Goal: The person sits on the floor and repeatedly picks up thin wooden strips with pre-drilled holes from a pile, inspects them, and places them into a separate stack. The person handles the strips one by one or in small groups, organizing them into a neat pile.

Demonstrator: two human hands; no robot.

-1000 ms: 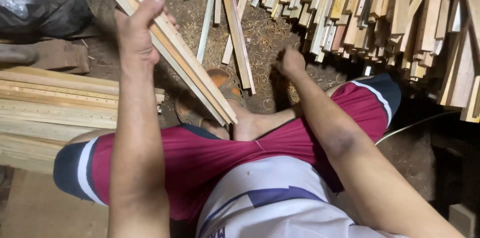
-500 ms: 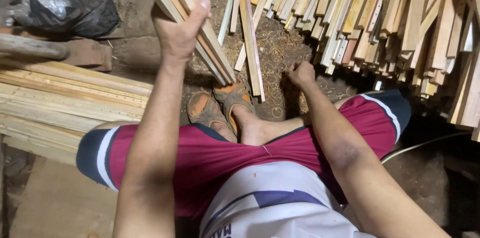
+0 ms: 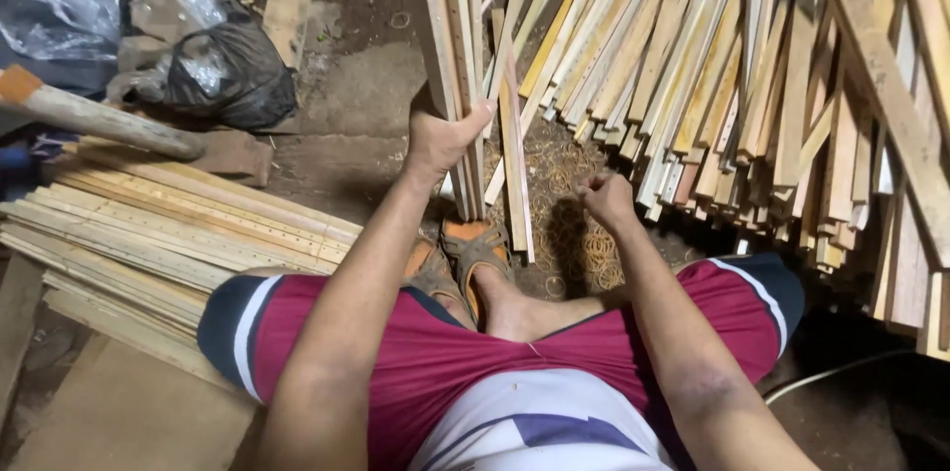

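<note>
Left hand: clamped around a bundle of wooden slats, held nearly upright, lower ends resting by your sandals. Keep the thumb across the front face so no slat slides out; square the lower ends against the ground before tightening.

Right hand: closed in a loose fist, apart from the bundle, just above the scattered rubber bands; whether it pinches a band, you cannot tell.

Beyond the right hand: a large leaning pile of loose slats.

Outside the left arm: flat stacked slats, with a black plastic bag further off. Keep the gripped bundle clear of both piles.
</note>
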